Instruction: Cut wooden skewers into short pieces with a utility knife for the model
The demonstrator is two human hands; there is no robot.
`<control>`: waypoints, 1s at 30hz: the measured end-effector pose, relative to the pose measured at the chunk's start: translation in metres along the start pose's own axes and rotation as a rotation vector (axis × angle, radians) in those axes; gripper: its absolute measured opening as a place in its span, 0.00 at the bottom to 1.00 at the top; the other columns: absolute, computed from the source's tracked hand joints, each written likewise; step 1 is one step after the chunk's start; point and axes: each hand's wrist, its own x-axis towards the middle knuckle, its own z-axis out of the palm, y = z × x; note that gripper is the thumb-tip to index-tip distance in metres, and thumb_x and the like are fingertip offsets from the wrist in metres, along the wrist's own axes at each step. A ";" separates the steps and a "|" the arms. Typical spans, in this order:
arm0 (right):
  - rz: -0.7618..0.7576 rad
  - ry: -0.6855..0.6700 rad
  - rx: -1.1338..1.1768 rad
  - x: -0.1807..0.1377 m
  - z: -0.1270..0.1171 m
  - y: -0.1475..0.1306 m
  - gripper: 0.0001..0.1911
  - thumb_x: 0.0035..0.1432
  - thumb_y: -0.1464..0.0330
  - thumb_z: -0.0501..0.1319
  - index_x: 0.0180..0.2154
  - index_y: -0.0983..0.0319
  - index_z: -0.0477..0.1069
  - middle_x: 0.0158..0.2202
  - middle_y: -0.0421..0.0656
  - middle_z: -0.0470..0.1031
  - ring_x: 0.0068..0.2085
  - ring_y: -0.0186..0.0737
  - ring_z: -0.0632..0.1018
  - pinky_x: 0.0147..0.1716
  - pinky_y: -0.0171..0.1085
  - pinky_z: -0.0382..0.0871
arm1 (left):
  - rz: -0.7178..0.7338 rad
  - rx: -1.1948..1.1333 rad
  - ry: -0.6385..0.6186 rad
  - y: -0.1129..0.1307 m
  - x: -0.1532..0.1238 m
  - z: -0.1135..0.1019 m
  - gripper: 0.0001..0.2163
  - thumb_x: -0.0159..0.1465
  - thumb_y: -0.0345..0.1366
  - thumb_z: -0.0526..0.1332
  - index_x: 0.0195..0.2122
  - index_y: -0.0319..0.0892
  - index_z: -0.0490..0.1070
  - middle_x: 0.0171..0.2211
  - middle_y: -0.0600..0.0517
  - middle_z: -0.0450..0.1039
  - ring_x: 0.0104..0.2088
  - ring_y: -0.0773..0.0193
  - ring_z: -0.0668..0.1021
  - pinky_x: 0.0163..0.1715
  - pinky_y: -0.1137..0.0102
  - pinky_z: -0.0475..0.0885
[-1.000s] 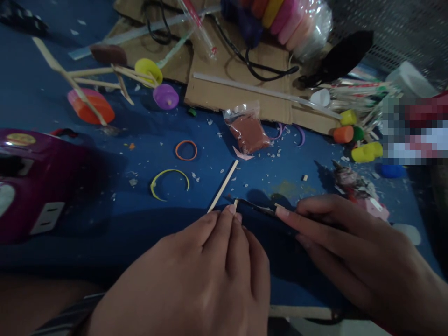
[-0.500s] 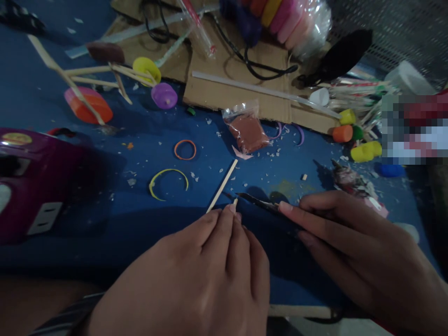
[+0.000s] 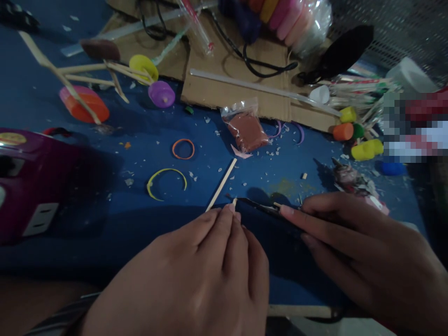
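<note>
My left hand [image 3: 196,266] is closed, its fingertips pinching a thin wooden stick [image 3: 234,201] of which only the pale end shows. Beside that hand lies a longer wooden stick [image 3: 221,185], its lower end hidden behind the fingers. My right hand [image 3: 357,242] grips a thin dark knife [image 3: 257,204], with the blade pointing left. The blade's tip is at the end of the pinched stick; whether they touch I cannot tell. A small pale bit of wood [image 3: 277,205] shows at the right fingertip, above the blade.
Beyond the hands lie a bag of brown clay [image 3: 248,131], a yellow ring [image 3: 150,184], an orange ring [image 3: 183,149] and cardboard [image 3: 238,88]. A purple machine [image 3: 38,182] stands left, near a stick figure with clay feet [image 3: 84,105]. White scraps litter the blue table [image 3: 140,224].
The knife tip has come down slightly to the end of the pinched stick. My left hand keeps its pinch. The whole view has shifted a little.
</note>
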 end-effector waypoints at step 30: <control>0.018 0.008 0.006 0.002 0.002 0.001 0.27 0.74 0.74 0.59 0.69 0.53 0.71 0.57 0.46 0.73 0.50 0.39 0.83 0.44 0.32 0.82 | -0.005 0.022 -0.026 0.000 -0.002 0.001 0.15 0.70 0.40 0.65 0.50 0.33 0.83 0.47 0.38 0.88 0.50 0.47 0.87 0.54 0.58 0.82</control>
